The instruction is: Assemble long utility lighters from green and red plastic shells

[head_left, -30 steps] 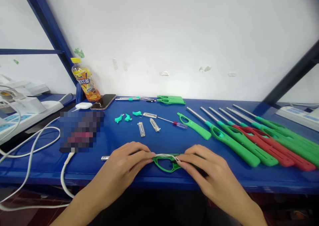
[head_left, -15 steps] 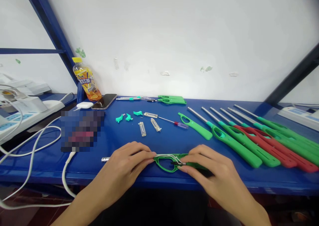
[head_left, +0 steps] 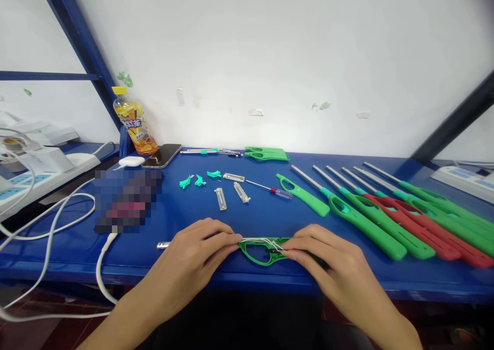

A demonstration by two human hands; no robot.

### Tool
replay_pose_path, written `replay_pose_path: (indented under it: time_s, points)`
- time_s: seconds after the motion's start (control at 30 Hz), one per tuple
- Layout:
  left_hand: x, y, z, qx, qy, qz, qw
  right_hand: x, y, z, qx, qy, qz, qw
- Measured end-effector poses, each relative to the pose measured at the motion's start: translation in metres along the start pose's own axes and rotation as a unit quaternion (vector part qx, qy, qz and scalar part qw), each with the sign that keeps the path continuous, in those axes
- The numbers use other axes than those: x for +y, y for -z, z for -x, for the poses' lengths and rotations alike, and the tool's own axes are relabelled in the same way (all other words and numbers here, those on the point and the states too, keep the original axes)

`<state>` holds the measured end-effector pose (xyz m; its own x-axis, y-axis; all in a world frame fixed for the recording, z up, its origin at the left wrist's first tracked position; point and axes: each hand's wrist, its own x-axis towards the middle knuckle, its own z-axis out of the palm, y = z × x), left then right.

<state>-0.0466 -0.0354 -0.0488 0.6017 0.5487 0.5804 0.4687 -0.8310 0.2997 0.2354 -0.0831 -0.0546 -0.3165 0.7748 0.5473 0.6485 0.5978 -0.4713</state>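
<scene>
A green lighter half-shell [head_left: 262,251] with white wires along its top lies near the front edge of the blue bench [head_left: 250,221]. My left hand [head_left: 200,249] presses down on its left part, fingers closed over the metal tube, whose tip [head_left: 162,245] sticks out to the left. On the shell's right end my right hand [head_left: 328,255] has its fingers pinched together at the wires [head_left: 266,242].
Several finished green and red long lighters [head_left: 386,211] lie in a row at right. Small teal parts [head_left: 195,180], clear tanks [head_left: 219,198], a screwdriver [head_left: 270,189], a green shell [head_left: 303,194], a phone [head_left: 161,156], a drink bottle [head_left: 133,121] and white cables [head_left: 50,221] lie behind and left.
My right hand's fingertips shifted slightly along the wires on the shell's right end. The left hand stayed put; the view drifted a little.
</scene>
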Motion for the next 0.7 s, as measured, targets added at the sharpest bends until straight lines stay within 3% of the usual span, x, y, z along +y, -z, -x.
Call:
replay_pose_path:
  time_s: [0.7]
  points:
    - [0.0011,0.0010,0.0011,-0.014,0.017,0.001,1.000,0.0010,-0.0012,0.0013,0.038,0.024,-0.037,0.998]
